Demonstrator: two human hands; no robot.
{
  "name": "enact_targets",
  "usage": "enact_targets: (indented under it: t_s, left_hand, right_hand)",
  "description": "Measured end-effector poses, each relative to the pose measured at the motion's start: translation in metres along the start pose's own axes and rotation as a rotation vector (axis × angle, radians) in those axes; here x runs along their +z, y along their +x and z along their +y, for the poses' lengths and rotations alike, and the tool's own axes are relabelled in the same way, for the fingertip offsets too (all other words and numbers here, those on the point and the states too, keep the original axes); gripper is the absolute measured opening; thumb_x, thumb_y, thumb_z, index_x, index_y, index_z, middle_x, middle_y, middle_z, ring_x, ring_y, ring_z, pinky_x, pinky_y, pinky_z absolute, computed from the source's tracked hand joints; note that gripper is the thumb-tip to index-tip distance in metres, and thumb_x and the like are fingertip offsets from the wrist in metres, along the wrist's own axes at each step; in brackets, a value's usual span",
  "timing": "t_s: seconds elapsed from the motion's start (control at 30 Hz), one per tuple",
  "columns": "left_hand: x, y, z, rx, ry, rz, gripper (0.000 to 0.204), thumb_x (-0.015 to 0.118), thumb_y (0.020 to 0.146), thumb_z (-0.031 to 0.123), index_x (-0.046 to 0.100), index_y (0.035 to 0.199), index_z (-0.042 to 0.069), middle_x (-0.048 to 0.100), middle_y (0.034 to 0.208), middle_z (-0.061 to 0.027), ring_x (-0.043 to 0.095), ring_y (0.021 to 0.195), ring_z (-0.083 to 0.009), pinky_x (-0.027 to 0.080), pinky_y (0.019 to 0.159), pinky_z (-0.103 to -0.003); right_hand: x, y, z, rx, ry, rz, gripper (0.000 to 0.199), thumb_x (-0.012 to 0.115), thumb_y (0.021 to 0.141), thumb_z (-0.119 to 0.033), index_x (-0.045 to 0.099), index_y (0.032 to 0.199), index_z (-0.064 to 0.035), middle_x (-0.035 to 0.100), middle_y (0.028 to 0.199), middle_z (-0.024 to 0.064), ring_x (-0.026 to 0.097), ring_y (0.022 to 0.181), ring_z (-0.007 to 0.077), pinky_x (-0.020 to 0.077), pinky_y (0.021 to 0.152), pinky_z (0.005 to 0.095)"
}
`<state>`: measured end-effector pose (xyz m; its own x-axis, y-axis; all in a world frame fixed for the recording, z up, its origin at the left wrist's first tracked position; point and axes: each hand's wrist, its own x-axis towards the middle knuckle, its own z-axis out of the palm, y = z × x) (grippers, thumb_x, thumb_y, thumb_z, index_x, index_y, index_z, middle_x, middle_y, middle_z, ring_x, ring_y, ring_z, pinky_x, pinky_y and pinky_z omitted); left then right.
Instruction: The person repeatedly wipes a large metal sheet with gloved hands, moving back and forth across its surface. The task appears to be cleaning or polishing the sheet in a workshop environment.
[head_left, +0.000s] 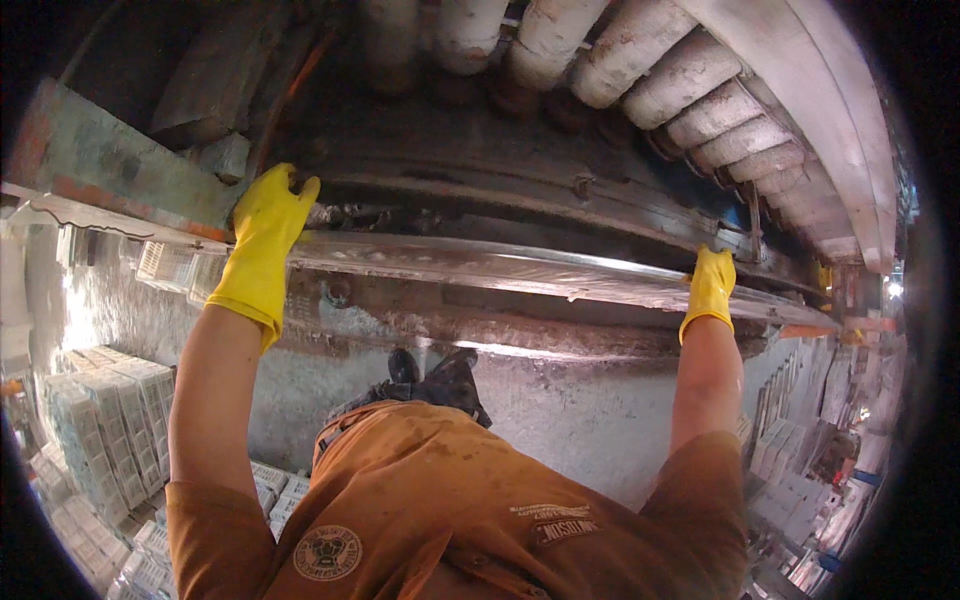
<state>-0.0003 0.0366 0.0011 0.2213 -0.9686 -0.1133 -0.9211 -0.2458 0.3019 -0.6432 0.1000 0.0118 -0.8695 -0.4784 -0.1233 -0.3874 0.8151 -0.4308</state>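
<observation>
A grimy machine bed runs under pale rollers (700, 75); the left hand (262, 225) and right hand (712, 282), yellow-gloved, each clasp the edge of a long glass sheet (500, 265), which could slip and shatter if either loosens

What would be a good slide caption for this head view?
Yellow-gloved left hand and right hand grip a long clear sheet at a grimy machine.
</observation>
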Motion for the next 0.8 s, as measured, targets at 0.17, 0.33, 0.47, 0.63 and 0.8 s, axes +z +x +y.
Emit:
enact_targets:
  t_s: [0.17, 0.33, 0.47, 0.63, 0.8]
  left_hand:
    - [0.007, 0.005, -0.007, 0.020, 0.019, 0.015, 0.059, 0.066, 0.097, 0.049, 0.066, 0.135, 0.005, 0.069, 0.135, -0.0194, 0.064, 0.126, -0.0380, 0.049, 0.107, -0.046]
    - [-0.002, 0.000, 0.001, 0.035, -0.019, -0.028, 0.059, 0.066, 0.097, 0.050, 0.066, 0.134, 0.003, 0.068, 0.135, -0.0222, 0.064, 0.126, -0.0389, 0.050, 0.107, -0.046]
    - [0.007, 0.005, -0.006, 0.060, -0.027, 0.020, 0.060, 0.066, 0.097, 0.050, 0.066, 0.134, 0.003, 0.068, 0.134, -0.0231, 0.064, 0.125, -0.0396, 0.051, 0.106, -0.045]
    - [0.015, 0.009, -0.017, 0.061, -0.046, 0.048, 0.061, 0.066, 0.097, 0.051, 0.066, 0.135, 0.003, 0.068, 0.134, -0.0234, 0.065, 0.125, -0.0399, 0.051, 0.106, -0.045]
    - [0.017, 0.011, -0.016, 0.066, -0.007, 0.051, 0.062, 0.066, 0.097, 0.052, 0.066, 0.135, 0.003, 0.068, 0.134, -0.0232, 0.065, 0.125, -0.0396, 0.050, 0.107, -0.044]
  right_hand:
    - [0.004, 0.017, 0.013, -0.063, -0.040, -0.014, 0.066, 0.060, 0.100, -0.037, 0.048, 0.153, 0.0001, 0.067, 0.134, 0.0248, 0.078, 0.082, 0.0325, 0.0628, 0.072, 0.0389]
    - [0.008, 0.016, 0.011, -0.088, -0.206, 0.104, 0.065, 0.061, 0.099, -0.039, 0.052, 0.150, 0.0000, 0.069, 0.130, 0.0254, 0.078, 0.084, 0.0335, 0.0611, 0.081, 0.0408]
    - [0.012, 0.037, 0.028, -0.107, -0.206, 0.132, 0.064, 0.062, 0.098, -0.040, 0.054, 0.148, -0.0006, 0.071, 0.128, 0.0247, 0.078, 0.084, 0.0330, 0.0603, 0.082, 0.0402]
    - [0.009, 0.024, 0.014, -0.082, -0.217, 0.092, 0.064, 0.065, 0.096, -0.043, 0.057, 0.145, -0.0022, 0.071, 0.128, 0.0256, 0.076, 0.096, 0.0361, 0.0607, 0.082, 0.0406]
    - [0.010, 0.031, 0.022, -0.085, -0.187, 0.113, 0.062, 0.065, 0.096, -0.044, 0.061, 0.142, -0.0013, 0.070, 0.129, 0.0262, 0.074, 0.103, 0.0372, 0.0615, 0.080, 0.0403]
